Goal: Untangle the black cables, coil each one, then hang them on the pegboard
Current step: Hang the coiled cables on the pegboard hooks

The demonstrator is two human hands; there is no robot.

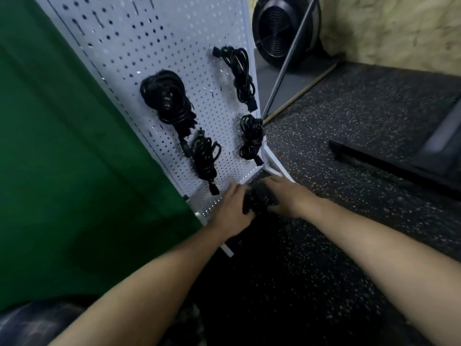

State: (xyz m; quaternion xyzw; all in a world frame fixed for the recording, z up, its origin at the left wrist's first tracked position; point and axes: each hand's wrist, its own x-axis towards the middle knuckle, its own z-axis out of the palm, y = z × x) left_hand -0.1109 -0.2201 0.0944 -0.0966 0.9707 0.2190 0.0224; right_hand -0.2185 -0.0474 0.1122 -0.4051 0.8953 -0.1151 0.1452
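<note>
A white pegboard (pixel 154 48) stands tilted across the upper left. Several coiled black cables hang on it: a big coil (pixel 166 98) at the left, a long one (pixel 239 73) at the upper right, one (pixel 205 158) lower in the middle and one (pixel 250 137) at the right edge. Below the board's bottom edge, a black cable bundle (pixel 258 199) sits between my hands. My left hand (pixel 232 211) grips its left side and my right hand (pixel 284 197) grips its right side. The bundle is blurred and partly hidden by my fingers.
A green cloth (pixel 62 158) hangs left of the pegboard. A black round fan (pixel 279 28) stands behind the board, with a grey pole (pixel 287 63) leaning past it. The speckled dark floor (pixel 336 245) spreads to the right, where a dark flat machine base (pixel 411 156) lies.
</note>
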